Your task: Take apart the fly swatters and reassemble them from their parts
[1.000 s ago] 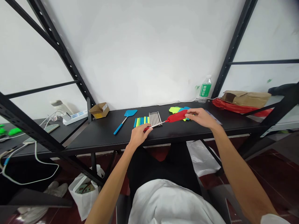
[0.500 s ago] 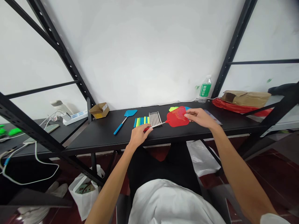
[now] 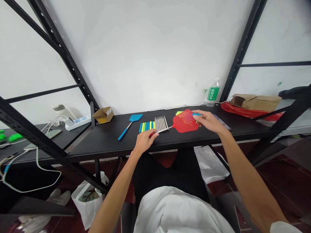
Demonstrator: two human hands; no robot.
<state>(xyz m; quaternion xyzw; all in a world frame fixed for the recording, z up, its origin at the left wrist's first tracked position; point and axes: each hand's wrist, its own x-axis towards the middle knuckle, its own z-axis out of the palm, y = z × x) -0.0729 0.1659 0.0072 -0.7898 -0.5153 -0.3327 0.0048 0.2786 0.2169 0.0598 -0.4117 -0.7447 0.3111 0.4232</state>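
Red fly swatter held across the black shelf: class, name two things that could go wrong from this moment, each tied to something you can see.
1. The left hand pinches only the handle end while the right hand grips the red fly swatter head; the thin metal rod may bend or pull out.
2. The rod hangs just above the row of metal rods and coloured handles; a dip could scatter them.

The left hand [image 3: 143, 141] grips the red handle end of a red fly swatter [image 3: 185, 121], while the right hand [image 3: 206, 121] pinches its mesh head. Coloured handles [image 3: 147, 126] and metal rods [image 3: 161, 123] lie just behind on the black bench [image 3: 102, 140], a blue swatter [image 3: 130, 125] to their left
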